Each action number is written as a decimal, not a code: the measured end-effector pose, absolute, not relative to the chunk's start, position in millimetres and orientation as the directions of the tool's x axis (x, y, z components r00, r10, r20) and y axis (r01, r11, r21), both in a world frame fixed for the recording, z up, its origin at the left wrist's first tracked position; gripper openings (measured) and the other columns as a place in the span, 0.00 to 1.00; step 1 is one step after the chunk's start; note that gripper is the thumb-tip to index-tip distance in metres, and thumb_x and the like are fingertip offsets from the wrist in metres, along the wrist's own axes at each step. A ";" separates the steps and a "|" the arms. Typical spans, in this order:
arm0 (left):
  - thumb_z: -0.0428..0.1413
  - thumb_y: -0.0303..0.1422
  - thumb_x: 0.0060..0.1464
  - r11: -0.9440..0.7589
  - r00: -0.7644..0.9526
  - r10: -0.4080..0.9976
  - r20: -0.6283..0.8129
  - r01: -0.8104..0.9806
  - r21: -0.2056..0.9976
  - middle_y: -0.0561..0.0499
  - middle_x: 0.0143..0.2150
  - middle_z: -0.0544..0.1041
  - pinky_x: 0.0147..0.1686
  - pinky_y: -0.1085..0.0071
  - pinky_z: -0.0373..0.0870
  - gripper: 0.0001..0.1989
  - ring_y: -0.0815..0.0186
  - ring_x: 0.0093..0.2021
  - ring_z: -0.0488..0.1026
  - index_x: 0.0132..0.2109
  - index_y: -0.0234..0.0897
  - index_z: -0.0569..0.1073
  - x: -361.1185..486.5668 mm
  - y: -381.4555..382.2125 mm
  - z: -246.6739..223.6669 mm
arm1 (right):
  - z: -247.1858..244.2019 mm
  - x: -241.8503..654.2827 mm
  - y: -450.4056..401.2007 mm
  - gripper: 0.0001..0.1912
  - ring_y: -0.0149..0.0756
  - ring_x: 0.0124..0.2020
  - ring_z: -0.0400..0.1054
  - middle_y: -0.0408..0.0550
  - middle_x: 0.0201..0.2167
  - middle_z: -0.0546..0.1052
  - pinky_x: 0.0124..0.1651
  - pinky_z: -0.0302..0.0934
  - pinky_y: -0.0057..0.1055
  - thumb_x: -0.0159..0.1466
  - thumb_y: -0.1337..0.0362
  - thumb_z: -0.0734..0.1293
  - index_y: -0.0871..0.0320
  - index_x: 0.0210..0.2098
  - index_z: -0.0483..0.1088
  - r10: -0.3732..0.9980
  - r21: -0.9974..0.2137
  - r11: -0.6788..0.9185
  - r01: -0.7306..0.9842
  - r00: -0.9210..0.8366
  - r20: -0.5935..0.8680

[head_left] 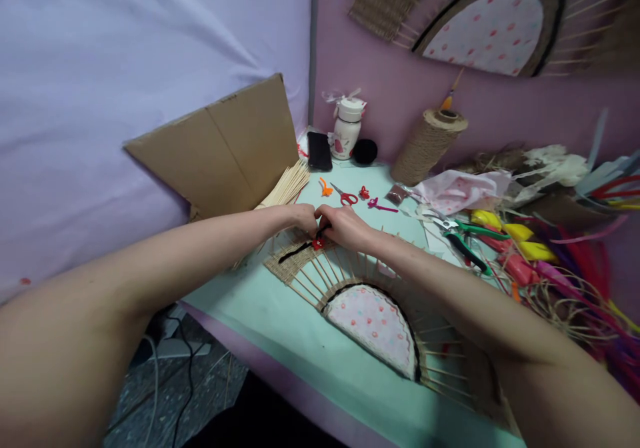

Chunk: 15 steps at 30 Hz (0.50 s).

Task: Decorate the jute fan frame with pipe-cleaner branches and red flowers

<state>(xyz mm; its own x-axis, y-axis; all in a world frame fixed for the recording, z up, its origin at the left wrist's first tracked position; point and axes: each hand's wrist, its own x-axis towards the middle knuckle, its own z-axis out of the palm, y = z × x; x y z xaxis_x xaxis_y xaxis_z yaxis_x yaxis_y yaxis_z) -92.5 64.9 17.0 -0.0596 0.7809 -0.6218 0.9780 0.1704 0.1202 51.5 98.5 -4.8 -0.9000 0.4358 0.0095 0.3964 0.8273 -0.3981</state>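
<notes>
My left hand (304,219) and my right hand (346,227) meet over the upper left part of a fan-shaped woven piece (293,261). My right fingers are pinched on a black fuzzy cord (295,252), which runs left along the woven band. The left fingers are closed against the right ones, and what they hold is hidden. Just below the fingertips sits a small red flower (318,243) on the band. Thin sticks spread from the fan's half-round white centre (370,318) with red dots. My right forearm covers part of the fan.
Red-handled scissors (349,199) and small twisted flowers (364,193) lie beyond my hands. Green-handled pliers (465,241) and coloured strips are at right. A twine spool (427,145), white bottle (347,128) and phone (319,151) stand behind. Thin sticks (287,187) lie by a cardboard sheet (225,148).
</notes>
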 end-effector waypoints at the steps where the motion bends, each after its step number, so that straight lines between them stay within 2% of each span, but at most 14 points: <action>1: 0.61 0.33 0.40 0.158 -0.043 0.785 -0.618 0.978 0.133 0.49 0.48 0.79 0.42 0.76 0.71 0.27 0.61 0.46 0.75 0.52 0.36 0.76 -92.6 64.9 16.4 | -6.4 50.4 99.0 0.19 0.37 0.38 0.72 0.46 0.36 0.81 0.38 0.55 0.27 0.55 0.74 0.65 0.58 0.47 0.70 0.427 -0.395 0.835 0.384 -0.904 0.023; 4: 0.60 0.30 0.40 0.125 -0.002 0.788 -0.616 0.979 0.158 0.51 0.47 0.80 0.44 0.76 0.71 0.24 0.61 0.47 0.74 0.49 0.37 0.77 -93.0 65.7 12.7 | -13.7 48.4 101.9 0.17 0.36 0.36 0.72 0.46 0.36 0.80 0.36 0.55 0.27 0.54 0.73 0.65 0.58 0.44 0.70 0.402 -0.410 0.846 0.340 -0.913 0.072; 9: 0.59 0.28 0.41 0.074 0.053 0.787 -0.614 0.981 0.181 0.51 0.46 0.80 0.46 0.74 0.71 0.22 0.62 0.47 0.74 0.47 0.36 0.78 -95.5 67.8 5.2 | -23.9 48.2 105.8 0.15 0.35 0.35 0.71 0.45 0.35 0.79 0.37 0.57 0.26 0.53 0.74 0.65 0.58 0.41 0.70 0.395 -0.509 0.811 0.288 -0.912 0.114; 15: 0.61 0.31 0.39 0.142 -0.010 0.781 -0.624 0.977 0.162 0.51 0.44 0.80 0.45 0.73 0.71 0.23 0.60 0.46 0.74 0.48 0.37 0.77 -93.9 65.6 7.8 | -21.0 50.3 106.3 0.16 0.34 0.35 0.71 0.44 0.35 0.79 0.39 0.58 0.27 0.53 0.76 0.64 0.58 0.41 0.70 0.384 -0.558 0.791 0.252 -0.914 0.131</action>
<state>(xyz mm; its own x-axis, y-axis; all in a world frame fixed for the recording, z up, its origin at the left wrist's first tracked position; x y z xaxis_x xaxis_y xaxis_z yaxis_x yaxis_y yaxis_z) -93.9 65.6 7.8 -0.0096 0.7814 -0.6240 0.9766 0.1415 0.1622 50.3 106.3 -21.0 -0.9142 0.3835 0.1313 0.2516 0.7909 -0.5579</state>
